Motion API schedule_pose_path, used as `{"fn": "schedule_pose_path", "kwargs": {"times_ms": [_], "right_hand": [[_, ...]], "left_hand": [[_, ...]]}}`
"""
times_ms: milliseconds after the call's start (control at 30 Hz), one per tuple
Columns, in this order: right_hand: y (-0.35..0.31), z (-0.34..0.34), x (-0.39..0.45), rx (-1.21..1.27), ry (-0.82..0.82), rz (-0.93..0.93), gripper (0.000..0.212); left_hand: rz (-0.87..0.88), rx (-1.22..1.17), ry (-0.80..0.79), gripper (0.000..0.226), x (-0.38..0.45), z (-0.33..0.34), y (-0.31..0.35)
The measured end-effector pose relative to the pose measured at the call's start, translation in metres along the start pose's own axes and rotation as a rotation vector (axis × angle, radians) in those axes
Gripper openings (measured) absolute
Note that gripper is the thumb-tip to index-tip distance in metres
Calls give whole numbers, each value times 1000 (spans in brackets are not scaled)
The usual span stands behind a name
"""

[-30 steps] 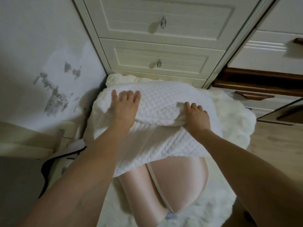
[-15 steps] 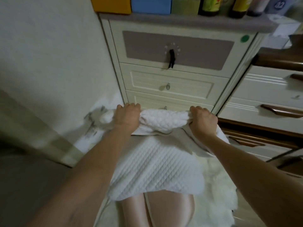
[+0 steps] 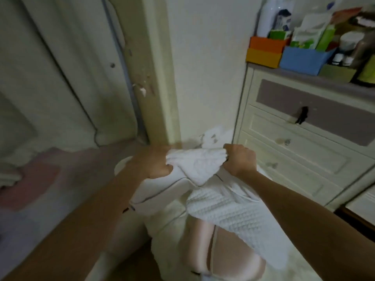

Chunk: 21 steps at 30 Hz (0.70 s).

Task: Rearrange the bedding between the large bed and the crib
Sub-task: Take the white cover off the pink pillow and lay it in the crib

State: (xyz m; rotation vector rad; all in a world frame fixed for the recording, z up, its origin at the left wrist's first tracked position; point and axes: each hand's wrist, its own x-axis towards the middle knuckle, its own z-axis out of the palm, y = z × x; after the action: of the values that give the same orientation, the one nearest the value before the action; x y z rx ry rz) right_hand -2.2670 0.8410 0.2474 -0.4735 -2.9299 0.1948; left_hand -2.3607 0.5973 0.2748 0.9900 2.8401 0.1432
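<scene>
Both hands grip a white quilted cover (image 3: 205,165), left hand (image 3: 156,165) and right hand (image 3: 240,159) fingers curled into its bunched top edge; the cover hangs below them. No legible writing on bottles (image 3: 284,17) beyond.

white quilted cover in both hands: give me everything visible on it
The quilted cover is white fabric with a fine stitched waffle-like texture, soft and limp. Its top edge is bunched into a wad between the left hand and the right hand, both gripping it. The rest hangs down and toward the right, draped over a pale pink pillow and a cream cushion with dark piping. It sits in front of the white dresser. The image is blurred, so seams are unclear.
</scene>
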Motion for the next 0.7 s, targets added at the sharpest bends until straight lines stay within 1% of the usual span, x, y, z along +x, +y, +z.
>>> {"fn": "schedule_pose_path", "kwargs": {"times_ms": [33,67,133,167,233,267,300,333,433,500,533,567,600,667,700], "right_hand": [[-25,2,-2,13,-21,-74,15],[-36,5,-4,16,-47,-102,15],[-84,8,-16,12,-102,-214,17],[-105,9,-25,-2,-137,-268,20],[-166,13,-49,-14,-222,-417,30],[-179,13,-56,-14,-267,-443,34],[-210,14,-75,-17,-305,-513,37],[-236,14,-93,-27,-328,-587,38],[-319,12,-171,-134,-315,-806,44],[-351,10,-216,-188,-317,-897,45],[-369,9,-246,-181,-353,-934,44],[-399,11,-285,-132,-397,-977,40],[-417,12,-312,-76,-451,-989,37],[-459,18,-377,47,-583,-1034,34],[-472,19,-404,88,-672,-1011,36]], "left_hand": [[-31,35,-46,64,-34,-6,-17],[-63,76,-127,71,-54,-10,-25],[-228,114,-256,84,-113,-18,-50],[-274,98,-261,85,-137,-20,-58],[-370,134,-182,76,-211,-26,-76],[-386,190,-145,71,-227,-27,-79],[-463,242,-105,67,-267,-27,-88],[-537,282,-98,63,-303,-27,-93],[-764,345,-57,58,-425,-18,-96],[-852,356,-20,55,-482,-14,-88],[-913,352,-40,51,-519,-10,-81],[-1002,336,-39,46,-570,-8,-77],[-1056,330,-24,43,-603,-8,-73],[-1172,336,-13,39,-676,-5,-61],[-1202,346,-16,36,-700,-3,-57]]}}
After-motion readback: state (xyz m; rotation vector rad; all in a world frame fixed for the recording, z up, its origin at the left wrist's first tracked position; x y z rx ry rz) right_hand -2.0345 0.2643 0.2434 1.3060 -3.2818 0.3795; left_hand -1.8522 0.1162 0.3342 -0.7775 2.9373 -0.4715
